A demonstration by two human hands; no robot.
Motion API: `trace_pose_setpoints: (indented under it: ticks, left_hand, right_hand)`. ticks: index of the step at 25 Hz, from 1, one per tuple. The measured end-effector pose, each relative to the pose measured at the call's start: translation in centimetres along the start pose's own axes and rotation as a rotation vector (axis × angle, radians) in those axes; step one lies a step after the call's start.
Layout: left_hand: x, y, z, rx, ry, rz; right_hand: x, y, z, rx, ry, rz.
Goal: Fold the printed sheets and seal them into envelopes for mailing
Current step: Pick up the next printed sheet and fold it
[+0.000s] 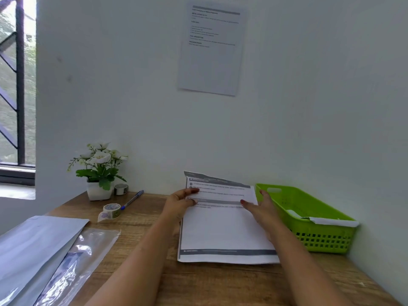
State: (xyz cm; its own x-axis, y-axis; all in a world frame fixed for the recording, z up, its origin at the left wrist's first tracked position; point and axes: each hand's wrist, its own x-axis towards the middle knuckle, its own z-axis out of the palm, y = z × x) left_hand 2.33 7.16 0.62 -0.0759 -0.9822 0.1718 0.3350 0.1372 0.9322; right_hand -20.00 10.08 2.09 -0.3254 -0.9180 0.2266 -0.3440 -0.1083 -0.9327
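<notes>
The printed sheet (223,230) lies on the wooden table (209,283), right in front of the person. Its long side runs straight away from the person, toward the wall. The near end lies flat on the table. The far end is lifted up and leans a little back toward the person.

The left hand (181,203) pinches the left edge of the lifted part, with the thumb on the printed side. The right hand (263,209) holds the right edge the same way, thumb on top and fingers behind. Both hands are up at the far end, one on each side, so neither one is nearer.

I think the fold is just starting. The far end has to come down toward the person, so the crease will run across the short way. Both sides should come down together, or the edges will not line up.

The envelopes (33,246) lie well apart, at the left of the table, closer to the left hand.
</notes>
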Motion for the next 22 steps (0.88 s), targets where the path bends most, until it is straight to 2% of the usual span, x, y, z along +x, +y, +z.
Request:
trace_pose_setpoints:
  ticks: [4,8,11,17,22]
  left_hand:
    - [-0.6,1.2,-2.5,0.156,0.076,0.070]
    - [-0.6,1.1,-4.9,0.239,-0.007,-0.045]
    - [-0.3,1.0,-4.4,0.180,-0.026,-0.040]
    - [0.1,1.7,-3.4,0.163,0.081,0.173]
    - [-0.7,1.7,-3.1,0.239,0.020,0.217]
  right_hand:
    - [-0.2,-0.9,0.6,0.098,-0.129,0.071]
    - [-0.5,-0.8,1.7,0.098,-0.225,0.007]
    - [-0.6,-0.7,1.6,0.142,-0.201,-0.086]
    - [-1.0,-1.1,0.8,0.221,-0.115,-0.108]
    - [-1.2,-1.5,0.9,0.222,-0.110,-0.214]
